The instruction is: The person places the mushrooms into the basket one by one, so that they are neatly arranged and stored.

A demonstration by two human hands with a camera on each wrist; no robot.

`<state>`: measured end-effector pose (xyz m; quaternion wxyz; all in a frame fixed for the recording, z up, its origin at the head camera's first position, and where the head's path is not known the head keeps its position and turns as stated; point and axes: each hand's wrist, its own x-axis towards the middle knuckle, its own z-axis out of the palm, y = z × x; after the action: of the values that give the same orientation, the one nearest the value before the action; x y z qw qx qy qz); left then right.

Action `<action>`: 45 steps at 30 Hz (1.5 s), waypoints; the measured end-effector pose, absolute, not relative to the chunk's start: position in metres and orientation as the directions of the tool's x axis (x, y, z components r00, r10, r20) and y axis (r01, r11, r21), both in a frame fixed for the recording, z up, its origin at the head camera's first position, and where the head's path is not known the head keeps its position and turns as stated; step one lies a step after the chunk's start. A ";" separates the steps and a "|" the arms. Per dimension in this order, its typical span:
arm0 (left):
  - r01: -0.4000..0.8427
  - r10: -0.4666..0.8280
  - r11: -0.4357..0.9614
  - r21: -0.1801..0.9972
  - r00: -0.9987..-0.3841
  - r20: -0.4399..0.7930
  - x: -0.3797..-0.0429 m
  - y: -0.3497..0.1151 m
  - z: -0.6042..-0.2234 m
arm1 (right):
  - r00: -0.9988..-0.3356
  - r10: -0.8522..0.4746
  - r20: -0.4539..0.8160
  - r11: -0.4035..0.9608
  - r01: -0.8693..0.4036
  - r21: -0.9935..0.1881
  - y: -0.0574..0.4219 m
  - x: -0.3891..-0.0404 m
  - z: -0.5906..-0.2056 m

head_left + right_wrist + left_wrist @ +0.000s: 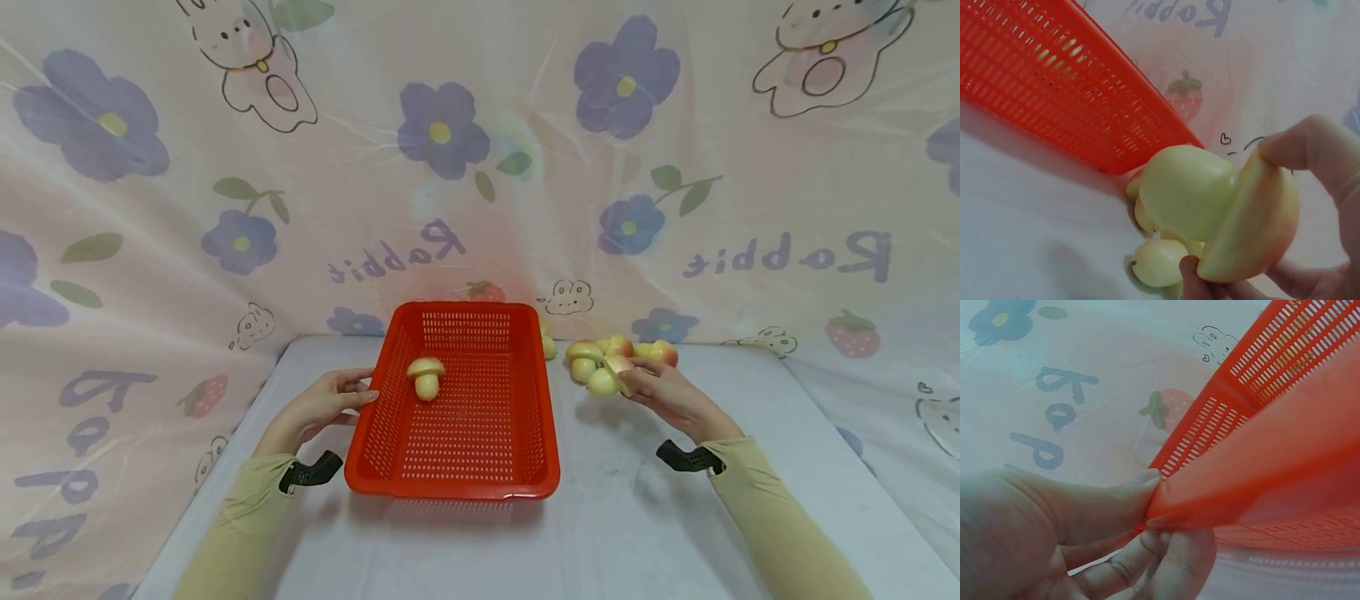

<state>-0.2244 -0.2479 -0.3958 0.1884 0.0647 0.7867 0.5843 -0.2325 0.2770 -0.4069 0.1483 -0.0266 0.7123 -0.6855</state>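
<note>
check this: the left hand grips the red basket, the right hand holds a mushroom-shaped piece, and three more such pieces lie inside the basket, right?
Not quite: only one mushroom-shaped piece lies inside the red basket, not three, as the head view shows. The left hand does grip the basket, and the right hand holds a similar piece.

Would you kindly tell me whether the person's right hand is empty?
No, the right hand pinches a mushroom-shaped piece by its cap, as the right wrist view shows.
</note>
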 end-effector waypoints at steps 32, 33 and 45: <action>-0.103 0.325 0.325 0.940 -0.921 -0.213 -0.221 -0.250 -0.395 | -0.942 -0.309 -0.129 0.030 0.125 -0.992 0.262 -0.230 -0.376; -0.105 0.324 0.325 0.940 -0.921 -0.215 -0.221 -0.250 -0.394 | -0.942 -0.309 -0.128 0.031 0.125 -0.992 0.262 -0.231 -0.376; -0.114 0.329 0.317 0.942 -0.918 -0.222 -0.223 -0.248 -0.395 | -0.942 -0.321 -0.100 0.061 0.084 -0.995 0.253 -0.235 -0.368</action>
<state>-0.2234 -0.2483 -0.3955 0.1909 0.0680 0.7886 0.5806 -0.2351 0.2533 -0.3678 0.1488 -0.0829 0.7131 -0.6801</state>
